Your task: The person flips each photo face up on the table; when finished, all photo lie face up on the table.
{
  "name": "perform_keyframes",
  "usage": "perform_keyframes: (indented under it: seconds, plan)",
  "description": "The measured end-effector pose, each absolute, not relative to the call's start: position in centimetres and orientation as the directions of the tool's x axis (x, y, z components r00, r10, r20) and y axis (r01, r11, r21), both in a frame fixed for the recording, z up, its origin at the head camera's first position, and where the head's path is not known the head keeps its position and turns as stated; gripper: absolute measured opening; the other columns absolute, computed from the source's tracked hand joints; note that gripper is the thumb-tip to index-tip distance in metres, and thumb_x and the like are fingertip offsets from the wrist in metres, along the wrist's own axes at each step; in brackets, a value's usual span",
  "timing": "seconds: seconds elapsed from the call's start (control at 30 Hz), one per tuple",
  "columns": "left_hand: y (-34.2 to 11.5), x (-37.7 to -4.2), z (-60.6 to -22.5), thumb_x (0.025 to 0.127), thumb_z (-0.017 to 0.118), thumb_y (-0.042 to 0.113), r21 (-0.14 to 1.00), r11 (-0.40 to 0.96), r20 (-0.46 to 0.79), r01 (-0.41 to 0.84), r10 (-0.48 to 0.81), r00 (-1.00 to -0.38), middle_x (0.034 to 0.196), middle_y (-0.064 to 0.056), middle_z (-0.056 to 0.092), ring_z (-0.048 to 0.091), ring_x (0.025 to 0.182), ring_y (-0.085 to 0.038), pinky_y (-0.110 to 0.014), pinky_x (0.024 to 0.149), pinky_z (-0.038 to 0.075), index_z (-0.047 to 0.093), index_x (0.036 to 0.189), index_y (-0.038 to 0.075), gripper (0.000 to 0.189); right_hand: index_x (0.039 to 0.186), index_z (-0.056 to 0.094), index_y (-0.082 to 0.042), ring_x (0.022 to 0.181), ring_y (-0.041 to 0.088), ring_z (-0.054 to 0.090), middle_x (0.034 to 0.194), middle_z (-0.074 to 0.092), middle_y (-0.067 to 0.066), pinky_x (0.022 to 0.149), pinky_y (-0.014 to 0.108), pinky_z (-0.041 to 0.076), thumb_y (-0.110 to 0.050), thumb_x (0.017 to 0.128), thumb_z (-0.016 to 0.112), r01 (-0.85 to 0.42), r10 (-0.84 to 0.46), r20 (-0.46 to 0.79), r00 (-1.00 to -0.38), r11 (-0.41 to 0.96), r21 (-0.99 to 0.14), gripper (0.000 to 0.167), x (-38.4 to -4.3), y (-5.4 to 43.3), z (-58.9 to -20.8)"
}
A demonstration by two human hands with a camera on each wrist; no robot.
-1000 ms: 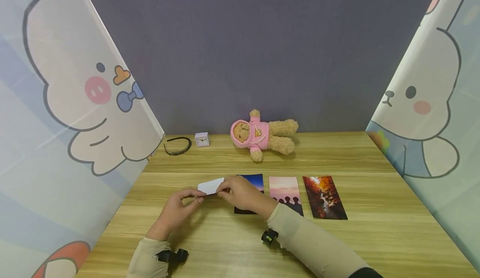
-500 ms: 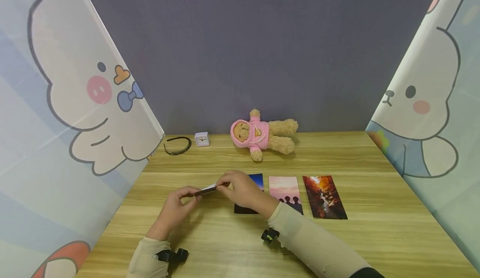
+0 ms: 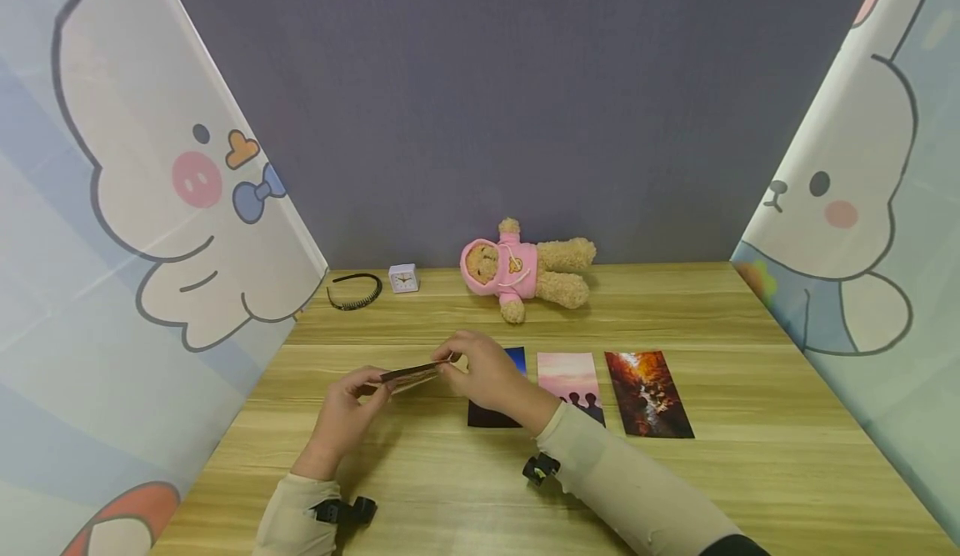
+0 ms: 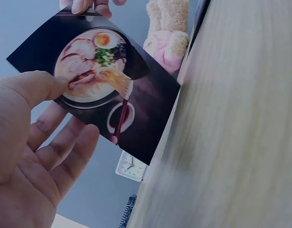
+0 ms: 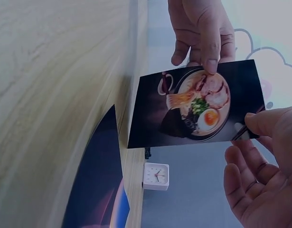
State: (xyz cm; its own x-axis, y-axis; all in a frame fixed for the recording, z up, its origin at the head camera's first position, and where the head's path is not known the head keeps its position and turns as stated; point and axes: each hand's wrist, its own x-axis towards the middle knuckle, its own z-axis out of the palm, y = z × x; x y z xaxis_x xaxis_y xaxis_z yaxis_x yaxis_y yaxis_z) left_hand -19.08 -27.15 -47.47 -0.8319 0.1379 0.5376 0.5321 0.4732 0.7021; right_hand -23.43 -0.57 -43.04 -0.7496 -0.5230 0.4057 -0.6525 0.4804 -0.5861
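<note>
Both hands hold a photo print [image 3: 412, 378] above the wooden table. Its picture of a ramen bowl with half an egg shows in the left wrist view [image 4: 91, 71] and the right wrist view [image 5: 198, 107]. My left hand [image 3: 348, 410] pinches one side, thumb on the picture face. The right hand [image 3: 486, 379] pinches the opposite end at a corner. Under the right hand lies a dark blue photo [image 3: 513, 362], partly hidden by that hand. Beside it are a pink sunset photo [image 3: 567, 371], its lower part overlapped by the right forearm, and an autumn stream photo [image 3: 649, 393].
Along the back of the table [image 3: 750, 331] lie a black headband [image 3: 356, 293], a small white clock [image 3: 404, 278] and a teddy bear [image 3: 517, 271] in a pink hoodie. A grey panel [image 3: 480, 106] stands behind, with cartoon-printed walls on both sides.
The photo print has turned from its white back, through edge-on, so its picture side now shows at a slant. Both hands have shifted slightly; the photos on the table stay put.
</note>
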Motion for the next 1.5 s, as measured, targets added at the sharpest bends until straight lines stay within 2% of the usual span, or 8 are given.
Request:
perform_keyframes:
  seconds: [0.3, 0.53, 0.7, 0.9, 1.03, 1.2, 1.3, 1.5]
  plan:
    - [-26.7, -18.8, -46.6, 0.090, 0.079, -0.006, 0.699, 0.501, 0.558, 0.511, 0.065, -0.827, 0.094, -0.007, 0.075, 0.070, 0.078, -0.020, -0.030, 0.062, 0.058, 0.077, 0.091, 0.009, 0.015, 0.115, 0.076, -0.024, 0.096, 0.008, 0.062, 0.111, 0.067, -0.013, 0.076, 0.027, 0.051, -0.025, 0.103, 0.071, -0.629, -0.510, 0.385, -0.769, 0.496, -0.599, 0.013, -23.7, -0.4, -43.3]
    - [-26.6, -19.2, -46.2, 0.092, 0.078, -0.003, 0.705, 0.491, 0.557, 0.512, 0.062, -0.828, 0.084, -0.001, 0.073, 0.066, 0.071, -0.014, -0.024, 0.064, 0.054, 0.077, 0.092, 0.012, 0.016, 0.116, 0.074, -0.019, 0.090, 0.009, 0.063, 0.107, 0.068, -0.008, 0.071, 0.027, 0.052, -0.025, 0.103, 0.071, -0.604, -0.489, 0.376, -0.787, 0.487, -0.630, 0.014, -23.9, -0.2, -43.1]
    - [-25.9, -19.6, -45.1, 0.092, 0.077, -0.006, 0.702, 0.497, 0.565, 0.510, 0.046, -0.824, 0.078, -0.005, 0.071, 0.063, 0.064, -0.012, -0.019, 0.066, 0.049, 0.076, 0.099, 0.006, 0.014, 0.115, 0.067, -0.013, 0.087, 0.009, 0.064, 0.100, 0.068, -0.005, 0.074, 0.030, 0.054, -0.021, 0.103, 0.071, -0.551, -0.467, 0.349, -0.812, 0.420, -0.721, 0.016, -24.2, 0.0, -43.0]
    - [-24.5, -19.4, -42.2, 0.092, 0.075, -0.009, 0.688, 0.512, 0.563, 0.513, 0.068, -0.823, 0.080, -0.013, 0.072, 0.063, 0.065, -0.010, -0.022, 0.064, 0.050, 0.072, 0.099, -0.004, 0.009, 0.121, 0.063, -0.010, 0.089, 0.012, 0.065, 0.100, 0.066, -0.003, 0.079, 0.034, 0.055, -0.016, 0.101, 0.071, -0.497, -0.408, 0.350, -0.843, 0.343, -0.797, 0.022, -24.5, 0.2, -42.9]
    - [-24.5, -20.5, -42.2, 0.096, 0.073, -0.003, 0.720, 0.503, 0.518, 0.478, 0.070, -0.853, 0.082, -0.013, 0.073, 0.066, 0.068, -0.012, -0.023, 0.064, 0.051, 0.072, 0.102, -0.004, 0.006, 0.125, 0.063, -0.010, 0.090, 0.014, 0.064, 0.100, 0.065, -0.003, 0.078, 0.034, 0.057, -0.018, 0.102, 0.072, -0.458, -0.382, 0.336, -0.861, 0.295, -0.838, 0.026, -24.8, 0.4, -43.1]
    - [-24.8, -22.6, -43.5, 0.099, 0.072, 0.001, 0.800, 0.402, 0.469, 0.445, 0.043, -0.882, 0.085, -0.010, 0.074, 0.065, 0.069, -0.013, -0.022, 0.062, 0.051, 0.071, 0.105, -0.001, 0.006, 0.116, 0.064, -0.011, 0.088, 0.014, 0.063, 0.094, 0.065, -0.003, 0.076, 0.033, 0.054, -0.018, 0.102, 0.072, -0.430, -0.348, 0.332, -0.877, 0.258, -0.865, 0.017, -25.2, 0.6, -43.2]
    - [-24.6, -23.3, -44.0, 0.099, 0.072, 0.001, 0.836, 0.297, 0.476, 0.462, 0.029, -0.879, 0.083, -0.010, 0.073, 0.063, 0.066, -0.009, -0.021, 0.060, 0.051, 0.069, 0.104, -0.004, 0.008, 0.106, 0.063, -0.010, 0.086, 0.017, 0.062, 0.091, 0.064, -0.001, 0.077, 0.034, 0.052, -0.015, 0.102, 0.071, -0.431, -0.331, 0.344, -0.879, 0.239, -0.870, 0.011, -25.4, 0.7, -43.3]
    - [-24.2, -23.7, -45.0, 0.099, 0.072, 0.001, 0.864, 0.189, 0.468, 0.467, 0.039, -0.883, 0.082, -0.003, 0.071, 0.061, 0.065, -0.009, -0.023, 0.058, 0.052, 0.067, 0.105, -0.006, 0.011, 0.098, 0.062, -0.012, 0.084, 0.016, 0.059, 0.087, 0.062, -0.002, 0.075, 0.032, 0.050, -0.015, 0.102, 0.071, -0.407, -0.305, 0.330, -0.893, 0.239, -0.881, 0.010, -25.7, 0.8, -43.6]
